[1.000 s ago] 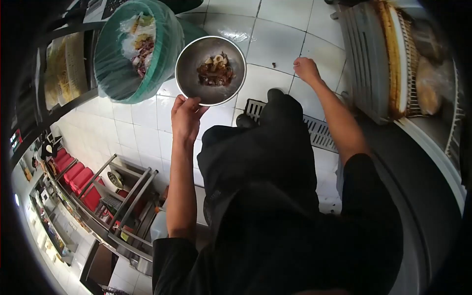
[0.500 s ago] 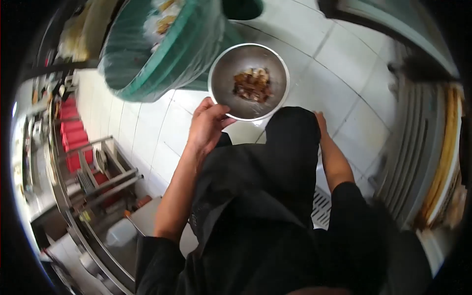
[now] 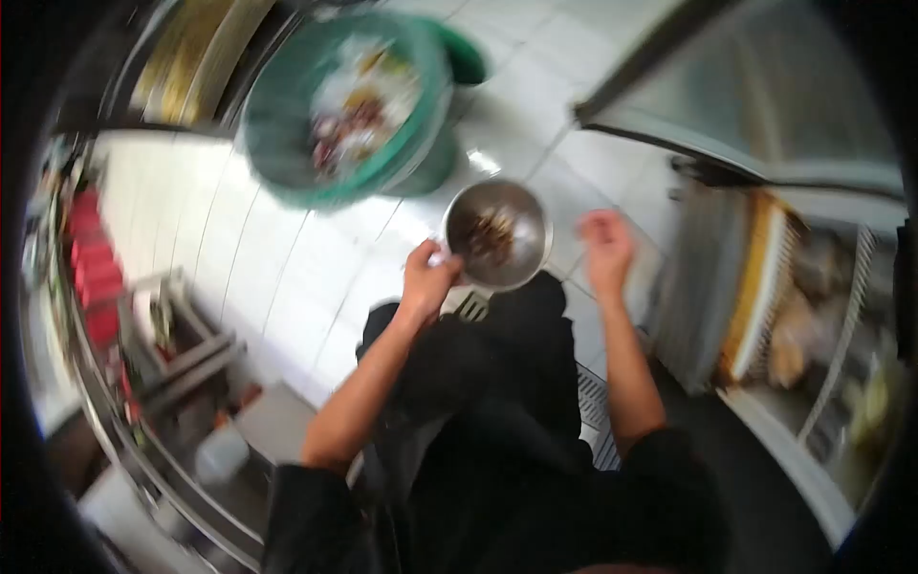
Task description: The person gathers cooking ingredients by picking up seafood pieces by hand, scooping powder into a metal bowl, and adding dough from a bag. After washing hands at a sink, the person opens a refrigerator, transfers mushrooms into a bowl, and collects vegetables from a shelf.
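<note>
My left hand (image 3: 430, 279) grips the near left rim of a round metal bowl (image 3: 528, 234). Brown and pale food pieces (image 3: 491, 237) lie inside the bowl, slightly blurred. My right hand (image 3: 606, 247) is in the air to the right of the bowl, not touching it. Its fingers look curled, but motion smears them. Beyond the bowl, at the upper left, stands a green bin (image 3: 426, 158) with a clear plastic liner and mixed waste (image 3: 363, 110) inside.
White floor tiles (image 3: 277, 253) surround me. On the left is a metal counter (image 3: 206, 507) with red items (image 3: 94, 263) behind it. An open door (image 3: 746, 105) stands at the upper right, beside shelves holding bagged items (image 3: 794, 340). A floor drain (image 3: 593, 397) lies near my right leg.
My right hand has risen from beside my knee to the right of the bowl. The bowl sits lower and closer in view. More of the bin's contents and the right-hand shelves show.
</note>
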`<state>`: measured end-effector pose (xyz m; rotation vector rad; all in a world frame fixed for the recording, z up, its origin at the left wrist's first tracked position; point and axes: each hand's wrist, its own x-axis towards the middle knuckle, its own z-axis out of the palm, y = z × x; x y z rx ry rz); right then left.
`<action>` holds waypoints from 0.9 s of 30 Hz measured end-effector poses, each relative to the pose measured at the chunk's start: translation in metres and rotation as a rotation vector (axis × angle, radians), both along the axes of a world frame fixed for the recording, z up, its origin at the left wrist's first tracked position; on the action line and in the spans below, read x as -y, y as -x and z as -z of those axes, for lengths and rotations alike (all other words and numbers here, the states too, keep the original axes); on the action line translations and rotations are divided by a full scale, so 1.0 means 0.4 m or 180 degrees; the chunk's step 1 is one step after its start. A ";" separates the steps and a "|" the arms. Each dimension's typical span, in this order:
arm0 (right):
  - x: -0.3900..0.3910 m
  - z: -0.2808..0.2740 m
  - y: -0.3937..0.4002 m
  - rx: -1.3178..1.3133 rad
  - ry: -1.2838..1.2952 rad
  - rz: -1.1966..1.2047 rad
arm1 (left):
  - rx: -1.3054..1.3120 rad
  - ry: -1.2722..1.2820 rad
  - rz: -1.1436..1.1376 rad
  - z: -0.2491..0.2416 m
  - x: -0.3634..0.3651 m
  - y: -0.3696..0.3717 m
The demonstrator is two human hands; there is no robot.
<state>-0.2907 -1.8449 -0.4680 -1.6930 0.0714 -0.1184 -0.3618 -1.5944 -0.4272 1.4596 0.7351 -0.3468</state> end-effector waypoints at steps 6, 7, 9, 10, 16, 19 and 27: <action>0.074 -0.511 0.045 -0.0247 0.1006 0.0065 | -0.0231 0.0559 0.0063 -0.375 0.124 0.041; 0.123 -0.543 0.045 -0.0262 0.0916 0.0432 | -0.0243 0.0616 0.0016 -0.417 0.120 0.048; 0.251 -0.635 0.042 -0.0254 0.0932 0.1291 | -0.0229 0.0696 -0.0113 -0.487 0.127 0.063; 0.360 -0.617 0.049 -0.0163 0.0831 0.1685 | -0.0182 0.0765 -0.0039 -0.513 0.133 0.064; 0.767 -0.796 0.241 0.0047 0.2551 0.4088 | -0.0098 0.0655 0.0123 -0.705 0.165 0.029; 0.827 -0.788 0.331 -0.0148 0.3124 0.4179 | 0.0035 0.0615 0.0166 -0.790 0.185 -0.001; 0.905 -0.748 0.383 -0.1521 0.3402 0.3937 | 0.0109 0.0621 0.0348 -0.854 0.214 -0.075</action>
